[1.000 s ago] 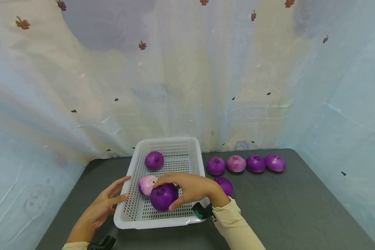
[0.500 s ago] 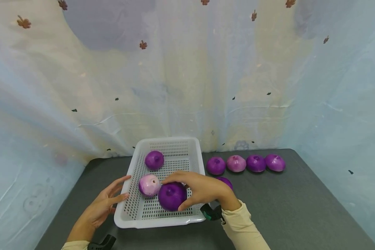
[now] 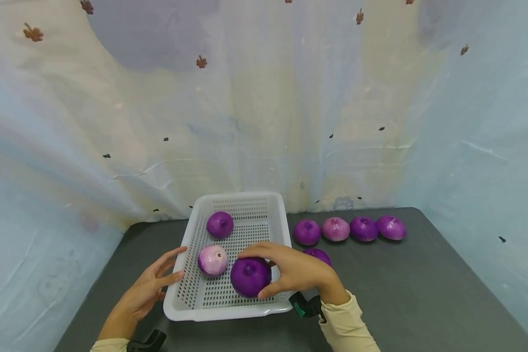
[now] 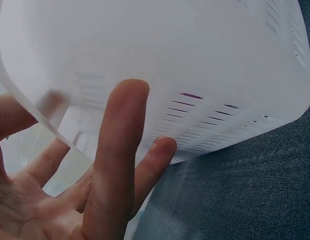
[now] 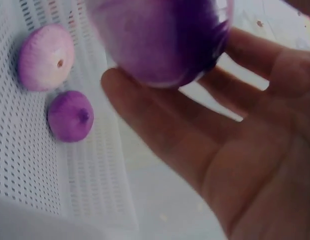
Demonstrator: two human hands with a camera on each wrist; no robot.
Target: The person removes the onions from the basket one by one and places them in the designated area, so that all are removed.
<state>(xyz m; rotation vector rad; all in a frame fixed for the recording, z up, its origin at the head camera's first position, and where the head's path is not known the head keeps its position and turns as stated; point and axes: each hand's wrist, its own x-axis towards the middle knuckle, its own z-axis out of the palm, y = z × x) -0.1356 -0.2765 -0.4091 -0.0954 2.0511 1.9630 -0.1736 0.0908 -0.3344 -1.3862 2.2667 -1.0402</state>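
My right hand [image 3: 297, 269] grips a large dark purple onion [image 3: 250, 277] over the near right part of a white perforated plastic basket [image 3: 229, 315]. In the right wrist view, fingers support the glossy onion [image 5: 160, 40] from one side. Two other onions sit in the basket: a pale pink-and-purple onion [image 3: 213, 260] just left of the held one, and a smaller purple onion [image 3: 220, 225] toward the back. My left hand [image 3: 143, 288] stays at the basket's left side, fingers spread and extended. In the left wrist view, its fingertips lie against the outer wall [image 4: 205, 55].
On the dark grey table [image 3: 405, 293], a row of several onions [image 3: 336, 229] stands right of the basket, along the back. Nearer, another purple onion [image 3: 319, 255] is partly hidden behind my right wrist. A patterned curtain [image 3: 264, 122] closes off the back and sides.
The right hand has carried the dark purple onion rightward, from against the pale onion to a gap apart from it. The left hand has kept its place at the basket.
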